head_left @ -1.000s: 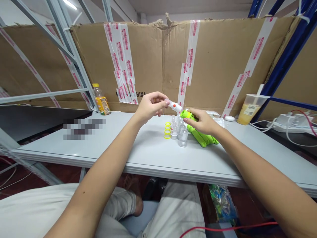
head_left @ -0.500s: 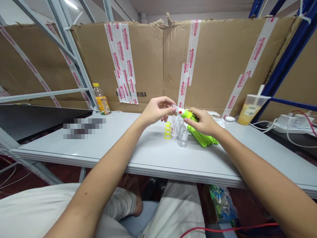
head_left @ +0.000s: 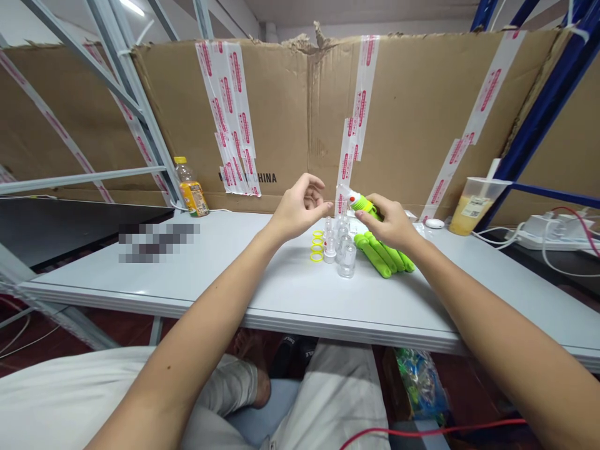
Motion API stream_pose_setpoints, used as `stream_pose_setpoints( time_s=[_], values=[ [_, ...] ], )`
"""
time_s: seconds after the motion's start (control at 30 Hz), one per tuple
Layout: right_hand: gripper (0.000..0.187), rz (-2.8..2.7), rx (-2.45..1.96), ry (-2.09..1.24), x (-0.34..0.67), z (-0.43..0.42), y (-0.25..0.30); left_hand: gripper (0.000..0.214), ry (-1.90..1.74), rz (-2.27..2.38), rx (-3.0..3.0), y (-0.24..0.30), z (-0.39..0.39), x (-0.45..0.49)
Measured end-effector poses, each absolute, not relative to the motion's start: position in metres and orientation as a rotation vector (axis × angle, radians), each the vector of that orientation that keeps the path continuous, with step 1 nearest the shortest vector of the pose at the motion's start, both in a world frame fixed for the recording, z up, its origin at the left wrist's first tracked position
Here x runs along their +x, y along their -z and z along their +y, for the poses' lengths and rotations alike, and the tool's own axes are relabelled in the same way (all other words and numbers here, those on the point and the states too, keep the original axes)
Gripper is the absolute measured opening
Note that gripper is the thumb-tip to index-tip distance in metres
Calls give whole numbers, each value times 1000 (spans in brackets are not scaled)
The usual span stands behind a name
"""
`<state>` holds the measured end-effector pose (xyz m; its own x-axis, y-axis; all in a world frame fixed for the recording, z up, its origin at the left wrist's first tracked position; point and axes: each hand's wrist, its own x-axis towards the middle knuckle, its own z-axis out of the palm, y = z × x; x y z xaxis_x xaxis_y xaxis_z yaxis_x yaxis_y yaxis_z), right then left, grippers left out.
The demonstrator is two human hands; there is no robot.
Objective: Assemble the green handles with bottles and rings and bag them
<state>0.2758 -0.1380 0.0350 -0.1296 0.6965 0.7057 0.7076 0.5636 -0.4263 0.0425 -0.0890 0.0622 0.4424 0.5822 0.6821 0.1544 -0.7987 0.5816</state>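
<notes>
Lime green covers the body of the tube (head_left: 369, 207) that I follow on the head feed, held above the worktop (head_left: 206, 250) in the right hand (head_left: 394, 222), whose thumb and fingers close round it. At its upper end, which tilts up and to the left, I make out a yellowish band, then a white collar (head_left: 353, 198) with a red dot, then a clear tip (head_left: 344, 189). The left hand (head_left: 302, 206) is just beside that tip, thumb and fingers parted, and I see nothing between them. As far as I can judge, the collar is joined to the green body, so that much is done on this one, though I cannot tell how firmly it sits. More is left apart: several loose green tubes (head_left: 380, 256) lie side by side below the right hand; to their left stand clear cups (head_left: 346, 264), then clear-and-white pieces (head_left: 330, 255), and beyond those comes a line of yellow rings (head_left: 316, 260). None of these looks joined to a green body. The held tube looks bright and slim enough for one hand; the fingers hide much of its lower length, and its tip blurs against the pale tape (head_left: 345, 159) behind.
</notes>
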Motion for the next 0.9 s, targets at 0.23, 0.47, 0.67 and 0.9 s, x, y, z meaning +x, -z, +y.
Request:
stream_pose_setpoints(
  time_s=[0.23, 0.47, 0.67, 0.9],
  values=[
    [31, -1752, -1199, 83, 291, -128, -33, 22, -770, 537, 2736, -60, -104, 48],
    [30, -1795, -1225, 159, 288, -129, -32, 37, -539, 555, 2796, -56, -109, 55],
    [30, -1822, -1237, 148, 286, -131, -33, 30, -478, 545, 2787, -53, -110, 59],
    [32, -1833, -1232, 141, 285, -131, -32, 28, -830, 520, 2427, -64, -103, 47]
  ],
)
